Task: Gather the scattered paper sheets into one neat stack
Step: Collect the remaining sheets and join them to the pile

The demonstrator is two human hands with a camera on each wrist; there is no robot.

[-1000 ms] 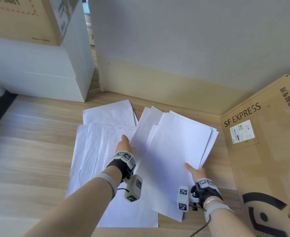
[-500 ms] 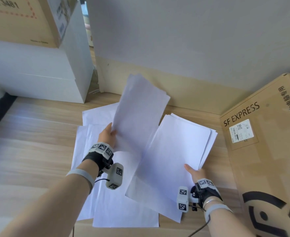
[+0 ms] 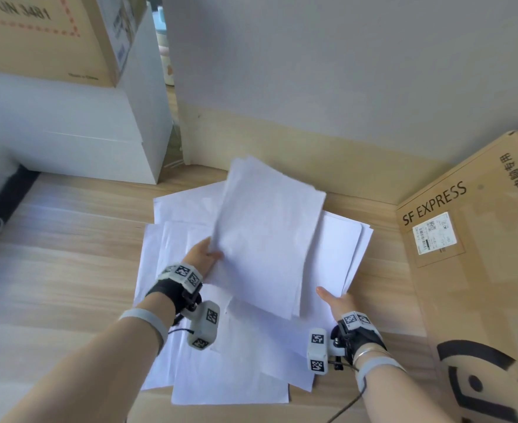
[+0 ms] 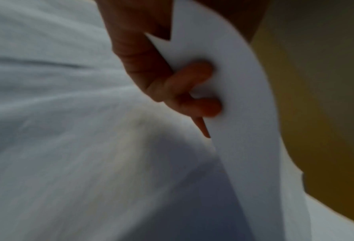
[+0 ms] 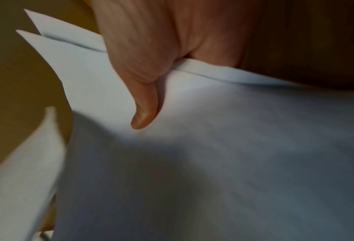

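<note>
Left hand [image 3: 201,257] clamped on the near-left edge of a lifted sheaf of white sheets [image 3: 267,236] — thumb on top, fingers [image 4: 189,73] curled against the underside in the left wrist view. Held tilted above the desk [image 3: 53,270], far edge raised toward the wall [image 3: 343,71], overlapping the pile at right. Right hand [image 3: 338,300] pinching the near edge of the right-hand pile [image 3: 340,248], thumb [image 5: 145,104] pressed flat on the top sheet, remaining fingers hidden beneath the paper; two stepped corners fanned out just beyond the thumb in the right wrist view. More loose sheets [image 3: 172,239] spread flat on the desk at left and near centre [image 3: 230,374], overlapping one another at slightly differing angles — not yet squared into one stack. Tracking modules with black-and-white markers strapped at both wrists, a cable trailing from the right one. Large cardboard box [image 3: 480,270] printed SF EXPRESS along the right side, just beside the right-hand pile. White box [image 3: 68,132] at far left, a second cardboard carton [image 3: 38,35] set on top of it.
</note>
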